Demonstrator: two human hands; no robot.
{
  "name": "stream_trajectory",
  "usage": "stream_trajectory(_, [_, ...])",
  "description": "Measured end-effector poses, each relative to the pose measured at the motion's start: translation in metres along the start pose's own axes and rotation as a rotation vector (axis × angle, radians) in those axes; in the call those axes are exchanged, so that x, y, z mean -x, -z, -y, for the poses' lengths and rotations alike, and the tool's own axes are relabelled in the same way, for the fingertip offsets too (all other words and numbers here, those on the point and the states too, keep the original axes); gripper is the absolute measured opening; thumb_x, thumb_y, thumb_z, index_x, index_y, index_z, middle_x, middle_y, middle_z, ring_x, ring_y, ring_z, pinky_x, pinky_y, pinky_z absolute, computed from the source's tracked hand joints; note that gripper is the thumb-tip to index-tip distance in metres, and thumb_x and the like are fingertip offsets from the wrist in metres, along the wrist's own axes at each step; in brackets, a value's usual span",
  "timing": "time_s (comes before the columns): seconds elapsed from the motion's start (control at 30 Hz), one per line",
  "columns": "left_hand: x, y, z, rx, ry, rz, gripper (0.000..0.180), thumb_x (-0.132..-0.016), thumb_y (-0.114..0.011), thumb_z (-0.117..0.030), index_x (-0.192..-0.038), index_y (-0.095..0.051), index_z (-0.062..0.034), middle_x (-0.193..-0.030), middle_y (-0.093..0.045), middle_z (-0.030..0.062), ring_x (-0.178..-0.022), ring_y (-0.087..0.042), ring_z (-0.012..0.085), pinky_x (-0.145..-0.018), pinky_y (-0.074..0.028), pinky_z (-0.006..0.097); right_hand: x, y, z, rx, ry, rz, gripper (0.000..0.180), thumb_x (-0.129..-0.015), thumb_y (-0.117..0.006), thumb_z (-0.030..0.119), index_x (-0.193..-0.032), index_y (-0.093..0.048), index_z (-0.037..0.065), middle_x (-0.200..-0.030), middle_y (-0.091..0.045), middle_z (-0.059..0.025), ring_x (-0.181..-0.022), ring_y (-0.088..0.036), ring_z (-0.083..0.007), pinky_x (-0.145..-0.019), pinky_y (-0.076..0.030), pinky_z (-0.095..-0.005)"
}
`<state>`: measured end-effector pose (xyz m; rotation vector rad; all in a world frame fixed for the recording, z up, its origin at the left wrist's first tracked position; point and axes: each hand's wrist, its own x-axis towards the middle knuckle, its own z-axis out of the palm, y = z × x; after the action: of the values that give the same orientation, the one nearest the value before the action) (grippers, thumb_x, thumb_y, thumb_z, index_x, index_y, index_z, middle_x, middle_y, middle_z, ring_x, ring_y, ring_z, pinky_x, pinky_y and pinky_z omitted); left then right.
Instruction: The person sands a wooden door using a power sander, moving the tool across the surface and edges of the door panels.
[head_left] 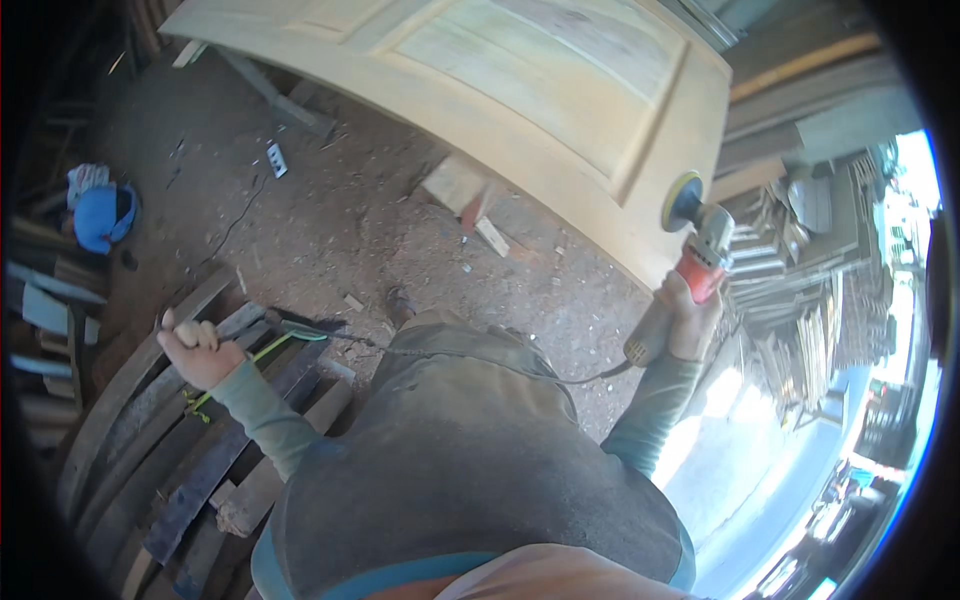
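Head view: the right hand [692, 318] is wrapped around a red-and-grey handheld power tool [702, 272], its round yellow-edged pad [683, 202] at the right end of a pale wooden panelled door [500, 95], contact unclear. The left hand [203, 352] is half-curled near weathered timber planks [205, 492]; I cannot tell its contents.

Harsh glare right, dark curved rim

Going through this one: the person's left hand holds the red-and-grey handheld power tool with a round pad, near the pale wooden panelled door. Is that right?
Not quite: the hand is wrong. The head view shows the right hand holding the red-and-grey handheld power tool with a round pad, near the pale wooden panelled door.
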<state>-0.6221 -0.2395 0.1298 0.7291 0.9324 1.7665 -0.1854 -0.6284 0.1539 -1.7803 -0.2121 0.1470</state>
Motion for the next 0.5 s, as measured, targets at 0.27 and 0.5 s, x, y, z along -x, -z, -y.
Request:
stream_trajectory(0.27, [0.173, -0.052, 0.034, 0.053, 0.141, 0.087, 0.04, -0.109, -0.045, -0.029, -0.126, -0.052, 0.0062, -0.072, -0.041, -0.002, -0.06, -0.036, 0.0076, -0.05, -0.03, 0.024, -0.066, 0.16, -0.036, 0.238, -0.024, 0.033, 0.041, -0.082, -0.079, 0.024, -0.11, -0.063, -0.002, -0.088, -0.065, -0.0043, -0.074, -0.063, -0.0127, -0.068, -0.052, -0.0287])
stream_trajectory(0.5, [0.221, -0.131, 0.054, 0.296, 0.498, 0.123, 0.033, -0.107, -0.048, -0.021, -0.127, -0.053, 0.0042, -0.09, -0.054, 0.001, -0.072, -0.045, 0.0099, -0.059, -0.041, 0.024, -0.17, 0.204, -0.038, 0.283, 0.028, 0.141, 0.039, -0.082, -0.08, 0.026, -0.106, -0.065, -0.001, -0.089, -0.067, -0.0038, -0.075, -0.063, -0.0123, -0.069, -0.051, -0.0283])
